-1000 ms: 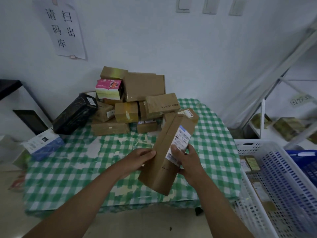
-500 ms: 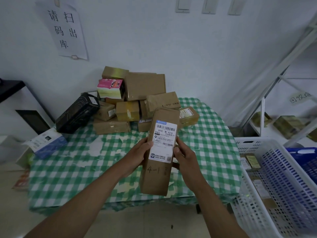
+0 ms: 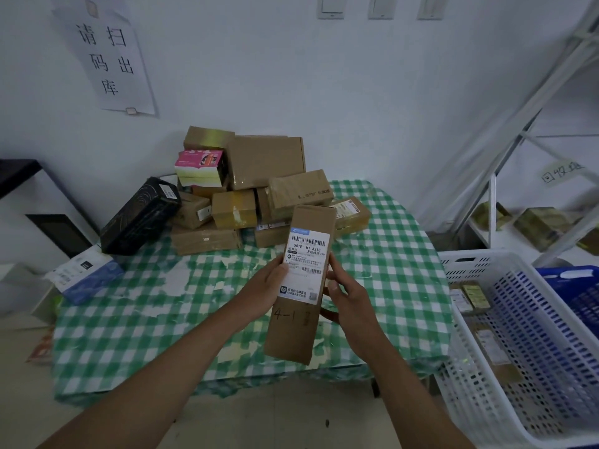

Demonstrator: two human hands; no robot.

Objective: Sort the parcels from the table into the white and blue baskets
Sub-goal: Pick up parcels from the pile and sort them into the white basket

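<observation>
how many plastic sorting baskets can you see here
2. The white perforated plastic basket stands right of the green checked table, with parcels lying inside. The blue plastic basket sits just beyond it at the right edge, mostly cut off; more could be out of view.

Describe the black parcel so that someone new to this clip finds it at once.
Start at the green checked table and the heap of parcels at its back. The black parcel leans tilted against the heap's left side. It alone is black among brown cartons, with a small white label at its upper end.
</observation>
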